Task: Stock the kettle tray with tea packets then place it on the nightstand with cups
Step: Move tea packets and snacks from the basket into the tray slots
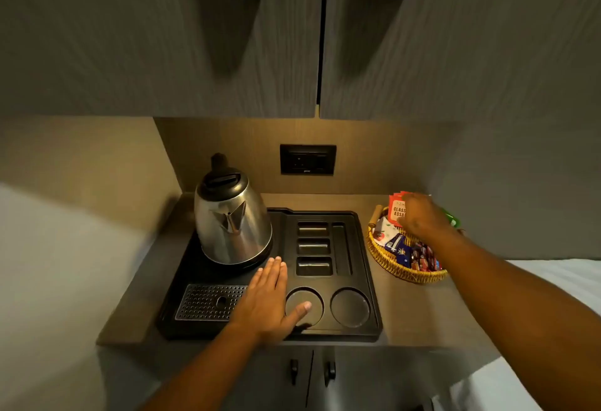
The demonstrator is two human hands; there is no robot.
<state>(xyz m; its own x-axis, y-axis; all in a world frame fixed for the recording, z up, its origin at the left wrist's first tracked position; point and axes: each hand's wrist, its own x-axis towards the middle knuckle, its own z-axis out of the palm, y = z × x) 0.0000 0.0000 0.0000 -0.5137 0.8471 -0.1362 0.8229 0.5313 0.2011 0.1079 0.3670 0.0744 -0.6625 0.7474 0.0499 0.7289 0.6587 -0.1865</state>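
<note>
Surface: brown wood-grain counter (pixel 419 309) set in a niche beneath grey upper cabinet doors (pixel 162 36)
Tray: black moulded plastic kettle tray (pixel 370 280), flat on the counter, left of centre
Kettle: polished steel electric kettle with black lid (pixel 232 215), upright on the tray's rear left section
Packet slots: three short rectangular recesses (pixel 313 248) stacked front to back, with one long narrow slot just to their right; all appear empty
Cup wells: two round recesses (pixel 350 308) at the tray's front right
Drip grille: perforated metal plate (pixel 208 301) at the tray's front left
Basket: round woven wicker basket (pixel 403 272) on the counter, right of the tray and apart from it, filled with assorted sachets
Left hand (pixel 271 300): palm down, fingers extended and together, lying flat on the tray in front of the kettle; thumb across the left cup well; holds nothing
Right hand (pixel 422 215): above the basket's rear, fingers closed around red tea packets (pixel 397 209) printed with white lettering
Wall fitting: black socket plate (pixel 308 159) on the back panel
</note>
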